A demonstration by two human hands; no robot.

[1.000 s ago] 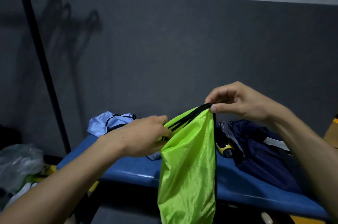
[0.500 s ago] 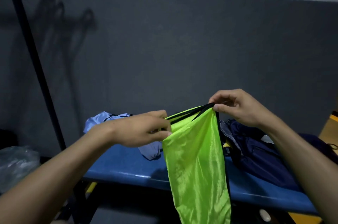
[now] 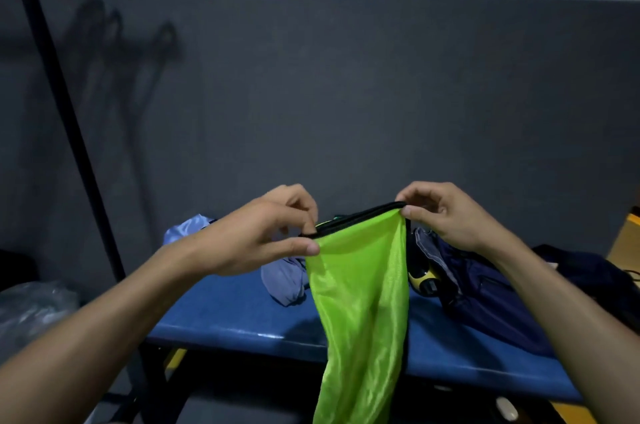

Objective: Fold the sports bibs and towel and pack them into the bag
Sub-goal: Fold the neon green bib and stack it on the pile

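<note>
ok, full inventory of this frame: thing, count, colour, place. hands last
green bib: 1, neon green with black trim, held up over the bench, hanging down
blue bib: 1, light blue, crumpled on the bench, behind the left hand
bag: 1, navy, on the bench, right
bench: 1, blue top
pole: 1, black, left
plastic bag: 1, clear, lower left
left hand: pinches the bib's top left corner
right hand: pinches the top right corner

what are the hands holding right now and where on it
Both hold the green bib by its black-trimmed top edge: the left hand pinches the left end, the right hand the right end. The rest hangs free.
</note>
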